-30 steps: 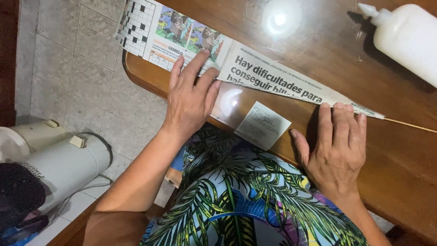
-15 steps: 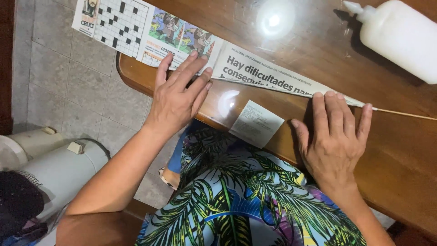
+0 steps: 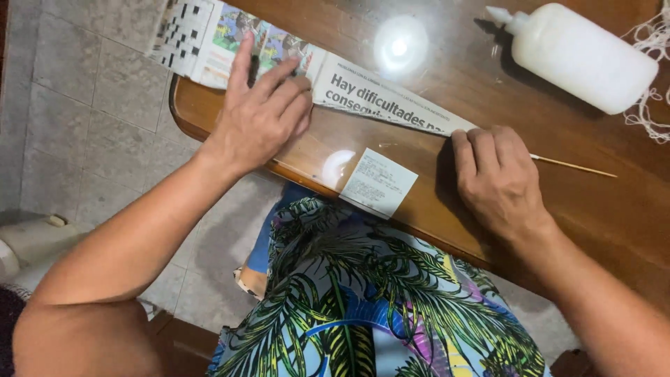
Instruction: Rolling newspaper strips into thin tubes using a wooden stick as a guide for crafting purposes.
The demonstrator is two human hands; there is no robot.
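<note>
One glossy brown wooden surface [image 3: 593, 209] with a rounded edge carries everything, its polished top throwing back a round glare of lamp light. One long strip of printed newspaper [image 3: 363, 94] lies slantwise across that surface, flat and wide at its far-left end, where a black-and-white crossword grid and coloured pictures hang past the surface edge, and narrowing as a tight roll toward the right. One white plastic squeeze bottle [image 3: 583, 56] with a pointed nozzle lies on its side at the far right of the surface, well apart from the newspaper. Two bare hands work the strip. Of these, the left hand [image 3: 262, 115] rests flat on the wide part of the paper, fingers stretched out and slightly spread, palm pressing down. Its partner, the right hand [image 3: 499, 174], lies palm-down with fingers held together, fingertips pressing on the narrow rolled end. One small pale paper slip [image 3: 378, 183], rectangular and faintly printed, lies on the surface near its front edge, between the two hands. One thin wooden skewer [image 3: 576, 166] pokes out from under the right hand's fingers, pointing right along the surface.
</note>
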